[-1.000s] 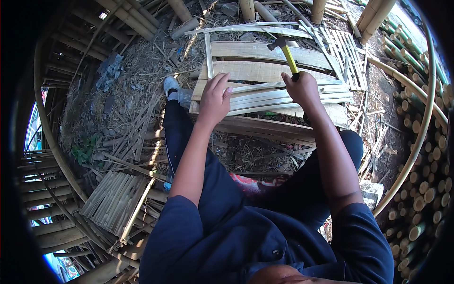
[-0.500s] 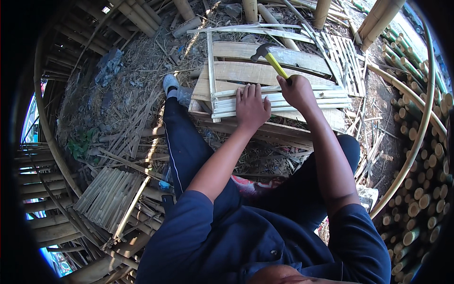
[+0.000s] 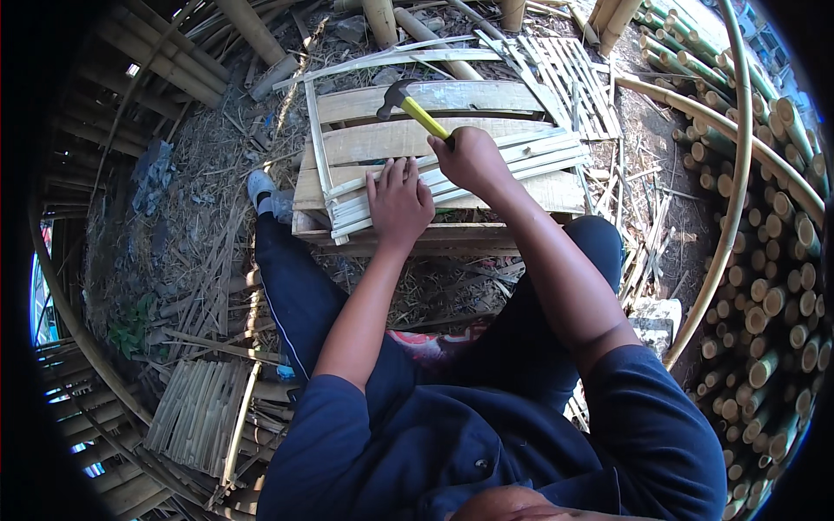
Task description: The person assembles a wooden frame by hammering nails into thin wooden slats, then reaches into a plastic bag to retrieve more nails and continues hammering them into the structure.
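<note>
A claw hammer (image 3: 422, 116) with a yellow handle and dark head is gripped in my right hand (image 3: 472, 161), its head raised toward the far left. Beneath that hand runs a bundle of pale bamboo slats (image 3: 543, 154), lying side by side at a slant. My left hand (image 3: 400, 204) rests on the slats near their left end, fingers stretched over them and slightly apart. At that end, the slats meet a thin upright strip (image 3: 318, 135). All of this lies on a low bench of wooden boards (image 3: 373, 139). No nail can be made out.
A slatted bamboo panel (image 3: 569, 87) lies beyond the bench at right. Stacked bamboo poles (image 3: 773, 300) fill the right side, with a bent pole (image 3: 734, 200) before them. Another slat panel (image 3: 195, 408) lies at lower left. A pale block (image 3: 656, 321) stands beside my right knee.
The view has turned, so the bench and both hands appear farther left. My right hand still grips the hammer, and my left hand stays on the slats.
</note>
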The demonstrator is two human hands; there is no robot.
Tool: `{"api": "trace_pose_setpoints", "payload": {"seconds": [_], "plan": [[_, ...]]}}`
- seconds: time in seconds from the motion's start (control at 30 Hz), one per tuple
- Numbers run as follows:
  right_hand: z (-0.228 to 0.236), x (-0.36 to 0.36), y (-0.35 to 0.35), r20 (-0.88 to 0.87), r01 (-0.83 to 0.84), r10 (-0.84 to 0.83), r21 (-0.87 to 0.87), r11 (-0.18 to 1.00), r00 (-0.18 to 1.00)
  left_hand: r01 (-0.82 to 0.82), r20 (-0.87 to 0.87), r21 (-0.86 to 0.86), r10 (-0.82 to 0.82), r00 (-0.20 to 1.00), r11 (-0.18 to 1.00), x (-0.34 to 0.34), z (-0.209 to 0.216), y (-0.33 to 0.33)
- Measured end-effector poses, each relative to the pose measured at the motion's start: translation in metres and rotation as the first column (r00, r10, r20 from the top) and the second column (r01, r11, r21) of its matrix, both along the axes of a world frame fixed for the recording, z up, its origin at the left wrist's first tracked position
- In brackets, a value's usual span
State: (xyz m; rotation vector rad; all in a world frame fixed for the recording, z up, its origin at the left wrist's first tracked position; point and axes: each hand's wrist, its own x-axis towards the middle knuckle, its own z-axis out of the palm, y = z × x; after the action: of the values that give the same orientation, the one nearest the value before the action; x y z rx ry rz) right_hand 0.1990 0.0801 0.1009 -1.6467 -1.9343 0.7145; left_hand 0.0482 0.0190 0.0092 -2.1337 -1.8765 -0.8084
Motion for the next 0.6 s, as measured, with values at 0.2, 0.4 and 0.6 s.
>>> {"api": "trace_pose_setpoints", "payload": {"seconds": [0.2, 0.4, 0.6], "plan": [[0.009, -0.001, -0.001, 0.053, -0.048, 0.052, -0.074, 0.996, 0.997, 0.054, 0.097, 0.026, -0.057, 0.994, 0.998, -0.006, -0.002, 0.002], [0.017, 0.002, -0.002, 0.04, -0.035, 0.039, -0.088, 0.995, 0.998, 0.069, 0.168, -0.028, -0.064, 0.984, 0.997, -0.007, 0.001, 0.005], [0.015, 0.003, -0.001, 0.045, -0.024, 0.028, -0.08, 0.996, 0.999, 0.059, 0.087, -0.022, -0.057, 0.995, 0.998, -0.007, 0.001, 0.003]]}}
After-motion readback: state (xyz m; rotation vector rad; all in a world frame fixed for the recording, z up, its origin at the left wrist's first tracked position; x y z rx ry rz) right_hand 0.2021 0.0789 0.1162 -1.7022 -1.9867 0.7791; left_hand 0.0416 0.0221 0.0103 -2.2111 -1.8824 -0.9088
